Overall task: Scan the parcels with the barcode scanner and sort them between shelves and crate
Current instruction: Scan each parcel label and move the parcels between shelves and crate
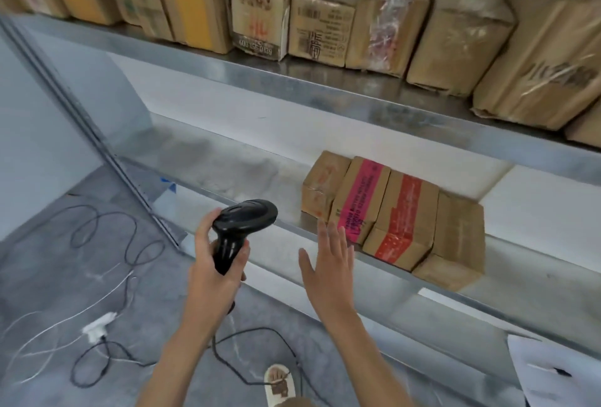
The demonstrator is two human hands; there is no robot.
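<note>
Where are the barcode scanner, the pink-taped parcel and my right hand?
barcode scanner (242, 232), head view, on its black body just below the head.
pink-taped parcel (359, 198), head view, on the pink tape stripe.
right hand (328, 263), head view, on the back of the hand.

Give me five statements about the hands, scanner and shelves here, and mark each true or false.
1. The left hand grips the black scanner. True.
2. The right hand holds a parcel. False: it is open, holding nothing.
3. Four parcels stand on the lower shelf. True.
4. The upper shelf holds nothing. False: a row of cardboard parcels stands on it.
5. The scanner has no cable. False: a black cable runs across the floor.
</note>
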